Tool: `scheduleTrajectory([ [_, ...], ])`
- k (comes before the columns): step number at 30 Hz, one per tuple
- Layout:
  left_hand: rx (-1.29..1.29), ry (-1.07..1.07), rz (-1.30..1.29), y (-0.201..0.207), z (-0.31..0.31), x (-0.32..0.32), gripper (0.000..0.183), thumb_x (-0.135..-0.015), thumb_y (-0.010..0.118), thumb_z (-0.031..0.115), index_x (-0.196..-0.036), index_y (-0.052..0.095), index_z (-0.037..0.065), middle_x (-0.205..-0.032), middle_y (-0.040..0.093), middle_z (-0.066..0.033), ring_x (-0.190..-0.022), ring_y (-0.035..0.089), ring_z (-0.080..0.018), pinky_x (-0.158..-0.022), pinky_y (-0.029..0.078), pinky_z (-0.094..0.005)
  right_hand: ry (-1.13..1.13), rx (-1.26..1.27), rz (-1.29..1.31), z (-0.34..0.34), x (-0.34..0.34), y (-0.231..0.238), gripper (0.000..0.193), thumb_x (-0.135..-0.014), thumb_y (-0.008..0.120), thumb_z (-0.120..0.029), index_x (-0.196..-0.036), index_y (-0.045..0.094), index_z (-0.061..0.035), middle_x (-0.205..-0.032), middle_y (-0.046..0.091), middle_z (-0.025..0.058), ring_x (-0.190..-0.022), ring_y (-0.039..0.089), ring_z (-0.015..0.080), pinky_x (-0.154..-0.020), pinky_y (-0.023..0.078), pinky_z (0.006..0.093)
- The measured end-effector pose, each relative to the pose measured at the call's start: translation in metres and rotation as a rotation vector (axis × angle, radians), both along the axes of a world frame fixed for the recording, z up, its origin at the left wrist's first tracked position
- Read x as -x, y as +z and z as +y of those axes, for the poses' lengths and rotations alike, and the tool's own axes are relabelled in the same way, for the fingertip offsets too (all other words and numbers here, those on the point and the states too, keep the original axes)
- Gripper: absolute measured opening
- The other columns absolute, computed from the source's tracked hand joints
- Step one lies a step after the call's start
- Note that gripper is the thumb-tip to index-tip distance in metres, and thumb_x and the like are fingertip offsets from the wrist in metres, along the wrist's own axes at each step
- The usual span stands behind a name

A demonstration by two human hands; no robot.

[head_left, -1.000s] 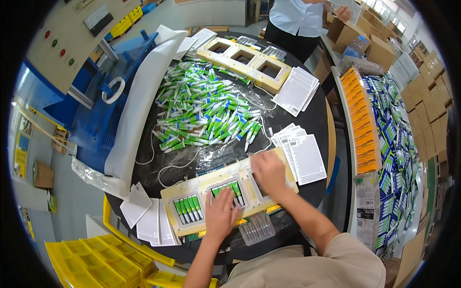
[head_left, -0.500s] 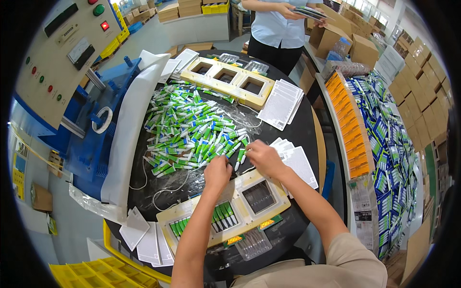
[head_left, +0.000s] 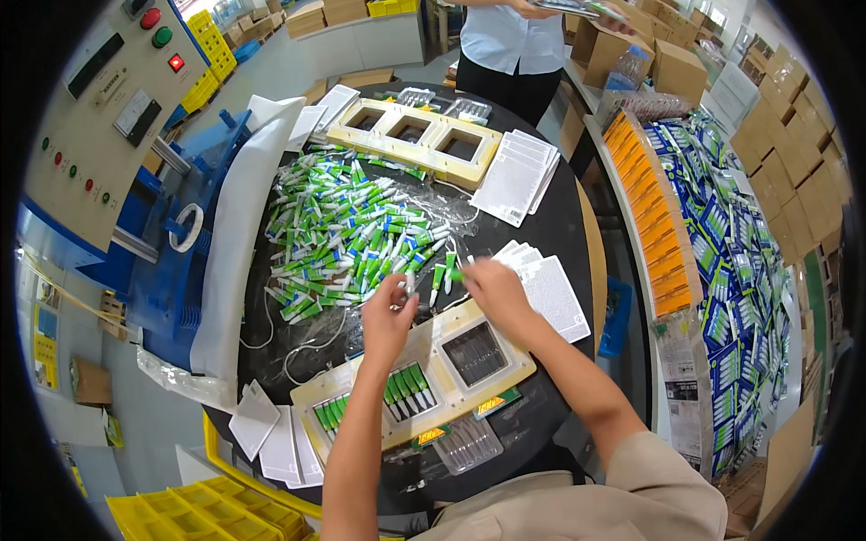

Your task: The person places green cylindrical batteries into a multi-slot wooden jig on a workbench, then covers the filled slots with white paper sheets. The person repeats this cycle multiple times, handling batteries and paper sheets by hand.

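My left hand (head_left: 388,314) is closed, with a small white-ended tube (head_left: 410,286) showing at its fingertips. To its right my right hand (head_left: 498,290) pinches a green-and-white tube (head_left: 458,274), partly hidden by the fingers. Two loose tubes (head_left: 437,281) lie on the black table between the hands. Behind them spreads a heap of green and white tubes (head_left: 361,230). Below the hands sits a cream three-window frame (head_left: 439,350). Green tubes stand in rows in its middle window (head_left: 408,392) and left window; its right window (head_left: 475,355) shows only clear ribbed plastic.
Another cream frame (head_left: 390,126) lies at the table's far side. Printed white cards (head_left: 548,298) fan out at right, more (head_left: 280,446) at lower left. A blue press (head_left: 180,261) stands left. A bin of packed tubes (head_left: 722,298) is at right. Across the table stands a person (head_left: 512,41).
My left hand has moved slightly left and turned, so a tube's white end now shows in it. My right hand has shifted a little to the right, and green shows at its fingertips.
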State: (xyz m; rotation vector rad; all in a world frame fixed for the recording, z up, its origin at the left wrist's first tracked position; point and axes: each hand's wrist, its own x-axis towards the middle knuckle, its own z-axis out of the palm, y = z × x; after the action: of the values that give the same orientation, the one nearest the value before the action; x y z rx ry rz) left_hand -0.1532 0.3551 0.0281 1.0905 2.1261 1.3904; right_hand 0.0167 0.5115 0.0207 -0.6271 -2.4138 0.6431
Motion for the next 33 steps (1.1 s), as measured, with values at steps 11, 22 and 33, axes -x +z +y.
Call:
scheduleTrajectory([
  [11,-0.166,0.181,-0.081,0.022,-0.102,-0.093,0.019,-0.092,0.071,0.004,-0.111,0.075,0.001,-0.109,0.073,-0.0117,-0.100,0.070,-0.0174,-0.076,0.057,-0.0296,0.003,-0.200,0.053,-0.130,-0.058,-0.010,0.022,-0.083,0.074,-0.011,-0.102,0.071,-0.0020,-0.099,0.067,0.0098,-0.082,0.063,0.0264,-0.071,0.053,0.0391],
  [22,-0.067,-0.250,0.870,-0.014,-0.068,-0.136,0.033,-0.080,0.069,0.009,-0.113,0.072,0.003,-0.115,0.071,-0.0111,-0.100,0.070,-0.0241,-0.088,0.055,-0.0353,0.535,-0.577,-0.439,0.039,0.057,-0.012,0.004,-0.076,0.067,-0.005,-0.080,0.068,-0.0060,-0.101,0.062,0.0089,-0.103,0.062,0.0244,-0.078,0.058,0.0337],
  [33,0.066,-0.221,0.851,-0.028,-0.072,-0.136,0.045,-0.089,0.074,0.039,-0.115,0.071,0.002,-0.123,0.069,-0.0124,-0.122,0.061,-0.0266,-0.114,0.038,-0.0508,0.480,-0.310,0.052,-0.048,-0.097,0.013,0.024,-0.082,0.066,-0.007,-0.104,0.071,0.0009,-0.112,0.071,0.0115,-0.105,0.069,0.0270,-0.084,0.060,0.0361],
])
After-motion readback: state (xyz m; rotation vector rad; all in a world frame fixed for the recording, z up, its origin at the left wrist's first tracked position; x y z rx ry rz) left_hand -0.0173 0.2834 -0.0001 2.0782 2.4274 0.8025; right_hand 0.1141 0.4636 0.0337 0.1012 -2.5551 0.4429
